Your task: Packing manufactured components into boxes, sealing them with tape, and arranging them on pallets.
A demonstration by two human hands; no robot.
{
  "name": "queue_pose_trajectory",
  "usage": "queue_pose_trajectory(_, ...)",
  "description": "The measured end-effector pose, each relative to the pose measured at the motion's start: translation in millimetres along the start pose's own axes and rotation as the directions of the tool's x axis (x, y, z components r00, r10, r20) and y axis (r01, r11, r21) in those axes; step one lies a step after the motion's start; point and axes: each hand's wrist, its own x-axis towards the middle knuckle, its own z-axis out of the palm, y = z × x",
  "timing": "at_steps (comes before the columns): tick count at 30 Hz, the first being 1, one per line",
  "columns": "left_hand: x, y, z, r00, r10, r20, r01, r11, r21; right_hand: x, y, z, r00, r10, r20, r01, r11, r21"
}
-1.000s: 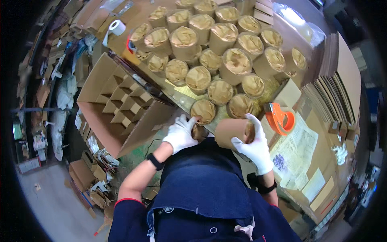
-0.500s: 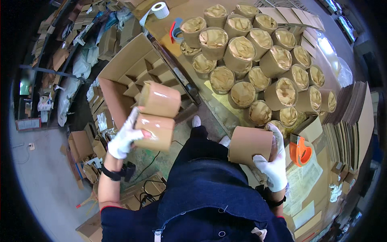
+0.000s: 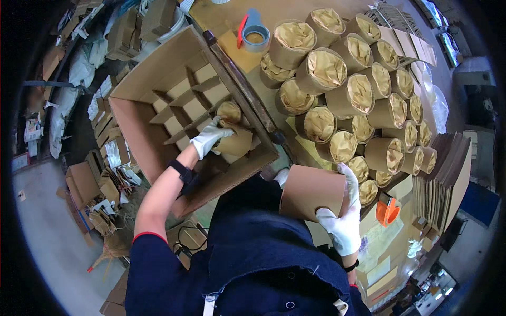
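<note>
My left hand [image 3: 210, 138], in a white glove, reaches into a large divided cardboard box [image 3: 126, 121]. Its fingers close round a brown cardboard-wrapped cylinder [image 3: 237, 141], tilted over the compartments near the box's right side. Just beyond it, a second wrapped cylinder [image 3: 229, 110] sits among the dividers; whether the fingers touch it is hidden. My gloved right hand [image 3: 341, 221] grips another cardboard-wrapped cylinder [image 3: 311, 192] in front of my body, thumb and fingers round its right end. To the right stand many similar cylinders [image 3: 350, 95], their tops stuffed with crumpled brown paper.
A dark rail [image 3: 242, 89] runs between the box and the worktable. On the table lie a blue tape roll [image 3: 255, 38], an orange tape dispenser [image 3: 387, 211] and stacked cardboard sheets [image 3: 440, 179]. Shelves and loose cartons [image 3: 87, 184] stand at left.
My left hand has carried two wrapped cylinders rightward into the divided box; one now sits among the dividers. The right hand still holds its cylinder. The whole view has shifted.
</note>
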Motion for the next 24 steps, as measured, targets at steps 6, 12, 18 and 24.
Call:
queue_pose_trajectory(6, 4.1, -7.5, -1.2, 0.864, -0.169, 0.474, 0.320, 0.911, -0.259, 24.3, -12.9, 32.6, 0.998, 0.036, 0.053, -0.032, 0.997, -0.072)
queue_pose_trajectory(12, 3.0, -9.9, 73.5, 0.936, 0.300, -0.183, 0.023, 0.467, 0.884, 54.6, -21.3, 70.7, 0.985, -0.067, 0.162, 0.117, 0.941, -0.319)
queue_pose_trajectory(18, 83.6, -73.3, 43.1, 0.552, 0.833, -0.043, -0.685, 0.482, 0.547, 127.3, -21.3, 163.8, 0.874, -0.306, 0.379, 0.487, 0.532, -0.693)
queue_pose_trajectory(24, 116.9, -74.1, 7.7, 0.848, 0.510, -0.144, -0.423, 0.815, 0.395, 244.5, 46.9, 262.7, 0.843, -0.202, 0.498, 0.508, 0.000, -0.861)
